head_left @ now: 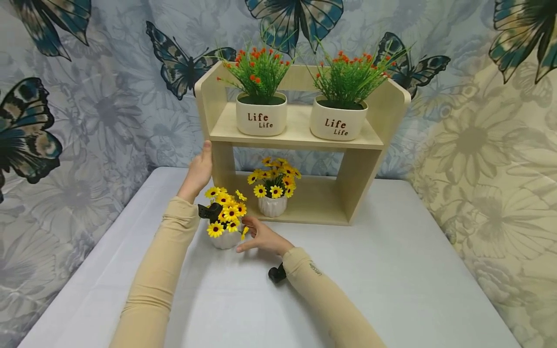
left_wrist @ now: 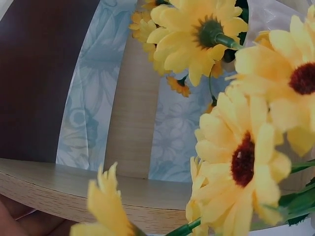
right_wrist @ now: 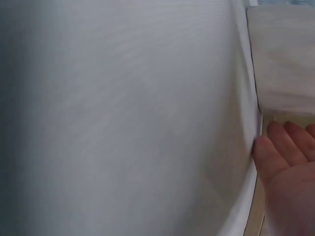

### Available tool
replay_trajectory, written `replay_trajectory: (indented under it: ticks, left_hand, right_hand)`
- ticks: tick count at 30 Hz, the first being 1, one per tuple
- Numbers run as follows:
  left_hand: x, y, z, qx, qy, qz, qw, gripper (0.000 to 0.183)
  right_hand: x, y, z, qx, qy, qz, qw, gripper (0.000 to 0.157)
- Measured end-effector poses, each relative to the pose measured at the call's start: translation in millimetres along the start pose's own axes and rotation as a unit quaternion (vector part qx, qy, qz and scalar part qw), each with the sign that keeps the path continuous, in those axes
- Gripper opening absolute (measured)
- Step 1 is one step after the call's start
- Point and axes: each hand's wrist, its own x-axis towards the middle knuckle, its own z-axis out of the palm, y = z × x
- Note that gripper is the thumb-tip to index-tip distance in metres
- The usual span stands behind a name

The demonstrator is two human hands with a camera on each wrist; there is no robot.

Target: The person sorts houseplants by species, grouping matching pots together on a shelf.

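My left hand rests against the outer left side of a light wooden two-tier shelf, thumb pointing up. In the left wrist view its fingers show only partly, below the panel's edge. In front of the shelf's left end stands a small white pot of yellow daisies, partly covered by the black wrist camera. Just right of that pot is my right hand, thumb and fingers spread apart and gripping nothing. Whether a fingertip touches the pot cannot be told. The right wrist view shows those fingers loosely bent.
A second pot of yellow daisies stands on the lower tier. On the upper tier are two white "Life" planters, the left planter and the right planter, with red-flowered greenery. A white cloth covers the table. Butterfly-patterned fabric hangs behind.
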Motion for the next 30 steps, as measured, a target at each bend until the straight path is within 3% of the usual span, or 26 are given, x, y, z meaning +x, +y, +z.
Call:
replay_trajectory:
  ticks: [6, 14, 20, 30]
  left_hand:
    - [-0.7, 0.9, 1.4, 0.005, -0.009, -0.003, 0.9999, 0.091]
    - [-0.1, 0.9, 0.4, 0.002, -0.007, 0.006, 1.0, 0.09]
    - [0.7, 0.2, 1.7, 0.0, -0.009, 0.001, 1.0, 0.09]
    - [1.2, -0.6, 1.2, 0.007, -0.006, -0.005, 0.9999, 0.092]
  right_hand:
    - [11.8, -0.4, 8.5, -0.023, 0.017, 0.016, 0.999, 0.102]
    - [23.3, -0.4, 12.6, -0.024, 0.036, -0.007, 0.999, 0.1]
    - [26.5, -2.0, 17.8, 0.001, 0.036, -0.045, 0.998, 0.104]
    - [34.1, 0.1, 24.7, 0.033, 0.034, -0.05, 0.998, 0.102]
